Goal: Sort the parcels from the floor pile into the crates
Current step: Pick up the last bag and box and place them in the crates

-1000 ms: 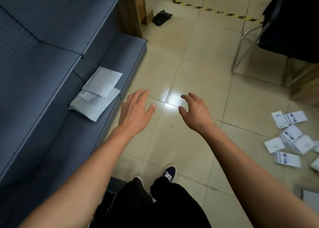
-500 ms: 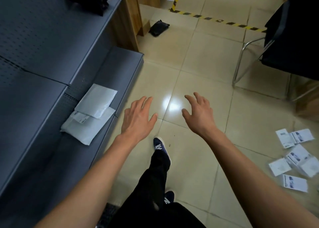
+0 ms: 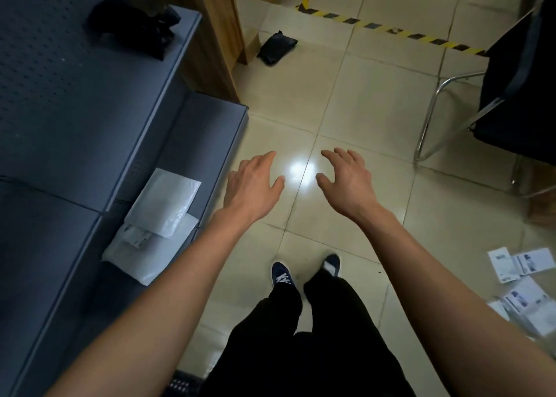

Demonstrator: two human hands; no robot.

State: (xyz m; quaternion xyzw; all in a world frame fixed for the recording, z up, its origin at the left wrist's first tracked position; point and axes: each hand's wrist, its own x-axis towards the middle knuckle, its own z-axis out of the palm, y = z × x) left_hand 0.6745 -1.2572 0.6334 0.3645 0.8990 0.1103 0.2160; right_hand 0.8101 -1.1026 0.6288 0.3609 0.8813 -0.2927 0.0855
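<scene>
The parcels, small white packets with printed labels, lie scattered in a loose pile on the tiled floor at the lower right edge of the view, some overlapping and partly cut off by the frame. Well apart from them, on the far left, two white mailers rest one on top of the other in the lower grey crate, the upper one tilted across the lower, and a dark bundle sits on the higher grey surface behind. Between pile and crate, both arms reach forward over bare floor: the left hand is empty, fingers spread and slightly curled, palm down, and the right hand is likewise empty and loosely spread, thumb apart from the fingers. Neither touches anything. The person's feet stand just below the hands, toes pointing ahead. With nothing held and mailers lying in the crate, this looks like the gap between one delivery and the next pickup. The next move probably calls for turning to the right and bending low toward the pile, then closing the fingers on one flat packet; since they overlap, separating a single one from its neighbours may need care. A black chair stands near the pile, on its far side.
</scene>
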